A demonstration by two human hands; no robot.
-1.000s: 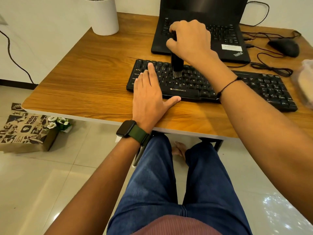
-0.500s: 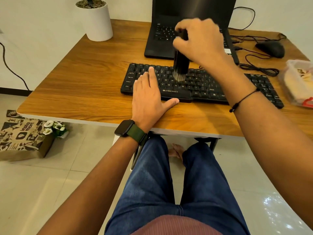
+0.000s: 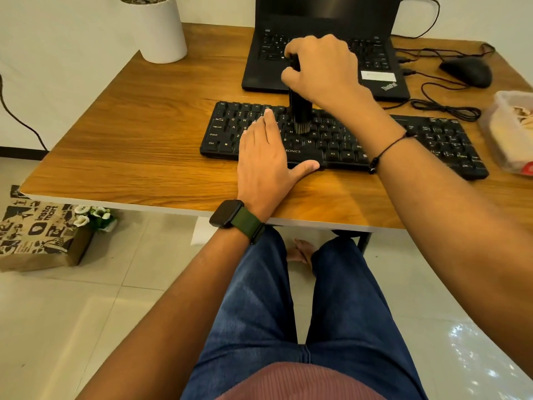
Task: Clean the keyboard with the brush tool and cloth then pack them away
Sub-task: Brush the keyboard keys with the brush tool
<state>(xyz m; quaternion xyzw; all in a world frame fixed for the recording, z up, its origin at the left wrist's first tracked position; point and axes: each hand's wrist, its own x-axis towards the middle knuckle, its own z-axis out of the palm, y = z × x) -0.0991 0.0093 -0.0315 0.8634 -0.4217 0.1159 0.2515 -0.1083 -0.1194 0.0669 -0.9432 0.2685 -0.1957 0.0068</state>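
Brush tool (image 3: 300, 111): I see it upright, bristles down on the middle keys; black barrel.
Keyboard (image 3: 340, 140): lies flat on the wooden table (image 3: 138, 134), just in front of the laptop (image 3: 323, 47).
Right hand (image 3: 323, 67): fist wrapped round the brush's top.
Left hand (image 3: 265, 163): flat, fingers spread, pressing the keyboard's left half (nothing held).
Right edge: mouse (image 3: 467, 71); plastic tub (image 3: 510, 131), contents unclear.

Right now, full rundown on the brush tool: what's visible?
The brush tool is a black cylinder, seemingly plastic, held upright in the right hand, which hides its top. Short grey bristles at its lower end meet the middle keys of the black keyboard. The left hand lies flat just beside it, not touching.
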